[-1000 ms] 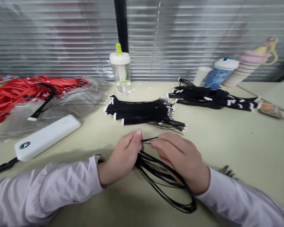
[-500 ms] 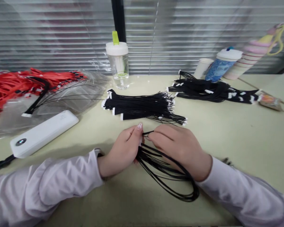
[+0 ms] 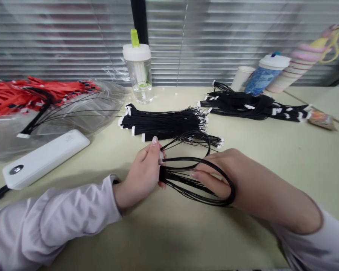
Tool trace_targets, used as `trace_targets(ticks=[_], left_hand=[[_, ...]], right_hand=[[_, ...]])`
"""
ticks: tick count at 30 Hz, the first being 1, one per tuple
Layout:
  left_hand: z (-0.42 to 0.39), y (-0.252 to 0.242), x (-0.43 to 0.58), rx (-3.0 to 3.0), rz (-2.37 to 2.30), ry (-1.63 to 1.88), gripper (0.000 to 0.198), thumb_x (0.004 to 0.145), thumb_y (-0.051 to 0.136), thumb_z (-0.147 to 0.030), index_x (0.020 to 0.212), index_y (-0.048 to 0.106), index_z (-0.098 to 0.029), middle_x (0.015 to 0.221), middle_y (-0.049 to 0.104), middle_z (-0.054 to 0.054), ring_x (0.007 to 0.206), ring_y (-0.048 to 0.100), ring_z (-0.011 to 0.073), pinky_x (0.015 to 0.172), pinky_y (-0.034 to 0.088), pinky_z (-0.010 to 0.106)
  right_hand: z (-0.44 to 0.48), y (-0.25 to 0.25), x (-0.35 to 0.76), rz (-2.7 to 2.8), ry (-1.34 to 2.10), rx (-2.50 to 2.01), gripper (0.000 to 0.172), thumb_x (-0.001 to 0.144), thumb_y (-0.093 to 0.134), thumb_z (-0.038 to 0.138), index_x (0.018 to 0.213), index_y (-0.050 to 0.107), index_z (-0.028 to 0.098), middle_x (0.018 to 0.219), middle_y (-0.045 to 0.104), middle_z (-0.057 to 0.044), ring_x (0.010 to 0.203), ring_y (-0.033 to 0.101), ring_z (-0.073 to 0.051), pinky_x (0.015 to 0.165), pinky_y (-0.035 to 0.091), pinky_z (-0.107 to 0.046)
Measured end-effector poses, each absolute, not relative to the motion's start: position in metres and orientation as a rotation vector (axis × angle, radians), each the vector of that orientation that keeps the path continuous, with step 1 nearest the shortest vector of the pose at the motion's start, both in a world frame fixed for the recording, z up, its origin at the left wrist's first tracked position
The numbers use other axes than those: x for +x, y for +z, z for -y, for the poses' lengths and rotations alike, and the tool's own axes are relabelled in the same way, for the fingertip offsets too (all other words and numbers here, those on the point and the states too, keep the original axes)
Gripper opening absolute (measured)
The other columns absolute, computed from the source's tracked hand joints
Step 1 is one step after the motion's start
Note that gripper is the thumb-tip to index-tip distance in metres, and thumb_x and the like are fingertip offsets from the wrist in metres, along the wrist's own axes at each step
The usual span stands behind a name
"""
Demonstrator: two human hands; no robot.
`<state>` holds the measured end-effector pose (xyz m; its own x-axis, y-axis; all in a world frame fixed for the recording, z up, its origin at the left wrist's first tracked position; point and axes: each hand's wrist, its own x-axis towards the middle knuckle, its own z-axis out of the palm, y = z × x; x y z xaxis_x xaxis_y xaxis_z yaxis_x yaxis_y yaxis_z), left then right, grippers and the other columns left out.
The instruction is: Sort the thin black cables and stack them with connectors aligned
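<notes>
crosswise, looped thin black wires [image 3: 169,174] run rightward from the left hand [image 3: 141,177], pinching their white plastic connector [image 3: 161,156], to the curled right hand [image 3: 244,178], its grip unclear.

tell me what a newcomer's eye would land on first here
Probably the bright red strips piled at far left. Then the looped black wires at front centre, gripped by the left hand, with the right hand reaching among the loops. Behind them stands a white-lidded clear bottle.

Cable bundles [image 3: 164,122] on a table [image 3: 293,165] before window blinds [image 3: 228,34] suggest a small assembly workshop.
</notes>
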<state>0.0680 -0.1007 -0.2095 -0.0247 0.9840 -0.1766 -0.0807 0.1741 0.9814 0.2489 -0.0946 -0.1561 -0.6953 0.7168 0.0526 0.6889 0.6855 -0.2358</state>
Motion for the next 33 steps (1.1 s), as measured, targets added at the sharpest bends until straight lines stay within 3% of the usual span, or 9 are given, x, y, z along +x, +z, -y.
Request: trace_targets(ticks=[2, 5, 10, 21, 25, 30, 33], left_hand=[[0.103, -0.207, 0.068, 1.079, -1.3, 1.112, 0.04, 0.082, 0.035, -0.054, 0.068, 0.044, -0.017, 0.05, 0.039, -0.004, 0.032, 0.042, 0.0075, 0.028, 0.039, 0.019], [0.105, -0.204, 0.069, 1.141, -1.378, 1.09, 0.039, 0.082, 0.035, -0.053, 0.07, 0.045, -0.017, 0.055, 0.041, -0.003, 0.034, 0.043, 0.0065, 0.028, 0.04, 0.018], [0.105, -0.201, 0.07, 1.164, -1.397, 1.069, 0.04, 0.083, 0.033, -0.053, 0.069, 0.044, -0.016, 0.058, 0.042, -0.003, 0.035, 0.044, 0.0057, 0.028, 0.041, 0.017], [0.104, -0.203, 0.071, 1.213, -1.402, 1.031, 0.041, 0.083, 0.031, -0.054, 0.068, 0.042, -0.017, 0.055, 0.041, -0.004, 0.034, 0.045, 0.0073, 0.028, 0.041, 0.019], [0.104, -0.202, 0.071, 1.232, -1.394, 1.017, 0.04, 0.084, 0.03, -0.052, 0.067, 0.041, -0.017, 0.052, 0.04, -0.005, 0.031, 0.044, 0.0069, 0.027, 0.039, 0.018], [0.104, -0.204, 0.07, 1.288, -1.388, 1.031, 0.036, 0.085, 0.033, -0.047, 0.066, 0.041, -0.017, 0.05, 0.039, -0.005, 0.031, 0.043, 0.0073, 0.027, 0.039, 0.018], [0.104, -0.205, 0.07, 1.244, -1.398, 1.032, 0.034, 0.084, 0.033, -0.047, 0.07, 0.044, -0.018, 0.053, 0.041, -0.004, 0.032, 0.043, 0.0072, 0.026, 0.038, 0.018]], right_hand=[[0.094, -0.166, 0.242, 2.719, 0.404, -1.06, 0.03, 0.087, 0.039, 0.028, 0.063, 0.055, 0.018, 0.054, 0.053, 0.003, 0.046, 0.039, -0.006, 0.049, 0.028, -0.023], [0.092, -0.178, 0.233, 2.649, 0.3, -0.953, 0.022, 0.085, 0.042, 0.022, 0.075, 0.062, 0.018, 0.066, 0.06, 0.001, 0.053, 0.046, -0.007, 0.053, 0.032, -0.022], [0.092, -0.181, 0.226, 2.638, 0.25, -0.877, 0.022, 0.084, 0.045, 0.02, 0.071, 0.062, 0.016, 0.069, 0.062, 0.001, 0.058, 0.051, -0.009, 0.057, 0.035, -0.022], [0.094, -0.185, 0.227, 2.712, 0.036, -0.742, 0.019, 0.087, 0.038, 0.028, 0.077, 0.053, 0.02, 0.065, 0.05, 0.001, 0.054, 0.042, -0.01, 0.05, 0.027, -0.025], [0.096, -0.183, 0.228, 2.68, -0.074, -0.762, 0.018, 0.085, 0.042, 0.026, 0.07, 0.05, 0.019, 0.064, 0.046, 0.001, 0.054, 0.038, -0.009, 0.05, 0.023, -0.025], [0.098, -0.169, 0.235, 2.734, -0.17, -0.97, 0.019, 0.081, 0.046, 0.024, 0.062, 0.049, 0.019, 0.061, 0.049, 0.0, 0.051, 0.038, -0.01, 0.048, 0.021, -0.027], [0.096, -0.151, 0.252, 2.677, -0.312, -1.167, 0.019, 0.075, 0.049, 0.023, 0.056, 0.049, 0.019, 0.046, 0.045, 0.001, 0.041, 0.034, -0.009, 0.045, 0.018, -0.027]])
